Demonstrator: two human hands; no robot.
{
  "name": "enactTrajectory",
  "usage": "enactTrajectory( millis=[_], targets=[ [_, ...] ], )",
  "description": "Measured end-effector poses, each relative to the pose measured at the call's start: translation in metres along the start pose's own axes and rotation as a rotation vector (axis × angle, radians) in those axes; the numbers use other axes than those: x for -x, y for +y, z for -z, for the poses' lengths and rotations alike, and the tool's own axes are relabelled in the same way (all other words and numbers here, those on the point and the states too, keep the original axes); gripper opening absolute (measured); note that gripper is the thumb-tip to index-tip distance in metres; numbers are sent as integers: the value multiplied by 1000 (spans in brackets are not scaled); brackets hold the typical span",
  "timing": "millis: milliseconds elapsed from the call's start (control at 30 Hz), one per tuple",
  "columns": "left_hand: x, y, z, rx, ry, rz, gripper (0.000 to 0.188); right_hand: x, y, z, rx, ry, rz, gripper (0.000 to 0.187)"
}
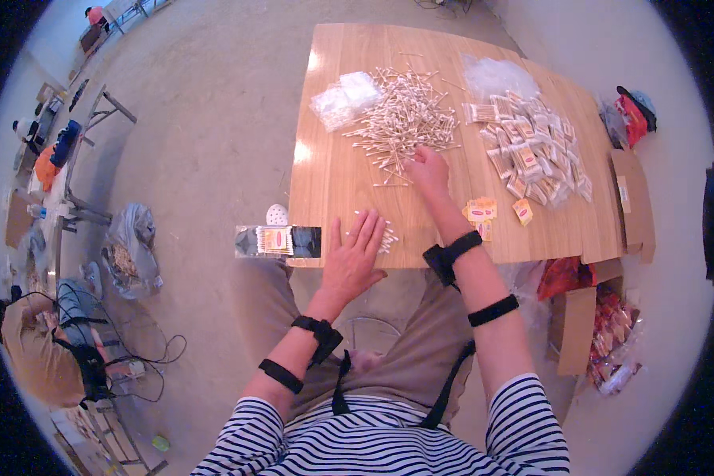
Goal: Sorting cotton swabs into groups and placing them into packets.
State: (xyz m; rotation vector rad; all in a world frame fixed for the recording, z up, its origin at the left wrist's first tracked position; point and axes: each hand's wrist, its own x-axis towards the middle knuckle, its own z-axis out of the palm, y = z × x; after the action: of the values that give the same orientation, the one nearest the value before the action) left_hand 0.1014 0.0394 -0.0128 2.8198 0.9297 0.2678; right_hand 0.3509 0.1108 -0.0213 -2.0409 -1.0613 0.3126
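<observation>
A loose heap of cotton swabs [408,107] lies on the wooden table [325,166]. At the heap's near edge, my right hand [428,170] has its fingers pinched together on cotton swabs, mostly hidden by the hand. My left hand [355,252] rests flat near the table's front edge, fingers stretched out. Beside and partly under it sits a small bunch of swabs [388,237]. Left of that hand, a pack of swabs with a yellow card [274,239] lies on a dark strip at the table corner. Small yellow-and-white cards [481,211] lie right of my right forearm.
Many filled swab packs [527,159] are piled on the right, below a clear plastic bag [500,77]. More clear bags [346,99] lie left of the heap. Cardboard boxes [573,332] stand at the table's right. Another person [44,349] sits at the far left, near cables.
</observation>
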Motion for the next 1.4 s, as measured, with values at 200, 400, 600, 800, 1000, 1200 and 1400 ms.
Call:
enactTrajectory(
  millis=[200,400,600,800,1000,1200,1400],
  targets=[
    [-2,2,-3,-10,3,2,118,54,10,15,-64,-155,172,19],
    [0,-2,-2,21,13,1,114,40,-8,-24,129,-105,317,24],
    [1,-2,-2,37,13,9,114,18,-14,-23,150,-94,402,34],
    [3,-3,-11,-16,15,18,111,82,-4,7,124,-209,315,48],
    [2,-2,-21,-58,112,9,110,166,1,46,216,-299,510,101],
    [4,12,-26,-113,95,121,115,184,0,45,538,-369,383,118],
    [4,17,-29,-47,152,123,91,185,-14,24,566,-274,310,105]
  ],
)
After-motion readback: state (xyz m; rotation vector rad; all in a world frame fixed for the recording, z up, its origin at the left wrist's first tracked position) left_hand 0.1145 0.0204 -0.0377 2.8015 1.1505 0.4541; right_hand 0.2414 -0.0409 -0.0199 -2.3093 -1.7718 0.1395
